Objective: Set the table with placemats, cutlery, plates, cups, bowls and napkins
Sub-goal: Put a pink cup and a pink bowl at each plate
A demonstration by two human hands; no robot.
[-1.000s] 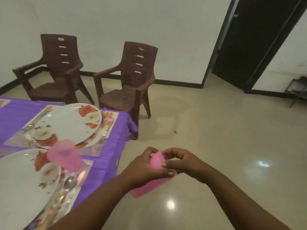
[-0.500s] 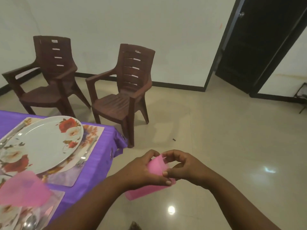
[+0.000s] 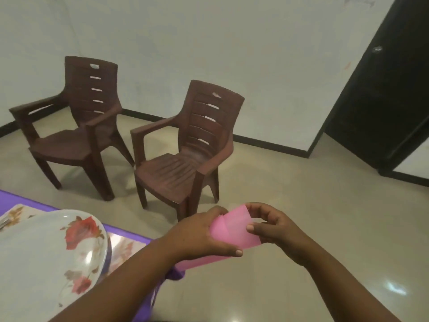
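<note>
A pink napkin (image 3: 234,231) is held in the air beyond the table's corner, partly folded. My left hand (image 3: 197,235) grips its left side with the thumb underneath. My right hand (image 3: 274,226) pinches its right edge between thumb and fingers. At the lower left a white plate with red flowers (image 3: 46,256) lies on a floral placemat (image 3: 123,249) on the purple tablecloth (image 3: 14,198). Cutlery tips (image 3: 3,223) peek out at the far left edge.
Two brown plastic armchairs stand on the beige floor behind the table, one (image 3: 76,126) on the left and one (image 3: 188,149) nearer the middle. A dark open doorway (image 3: 380,108) is at the right. Open floor lies to the right of the table.
The view has swung right and up, so the pink cup and the nearer plate have left the frame. My hands have spread the napkin a little wider, the right one shifting along its edge.
</note>
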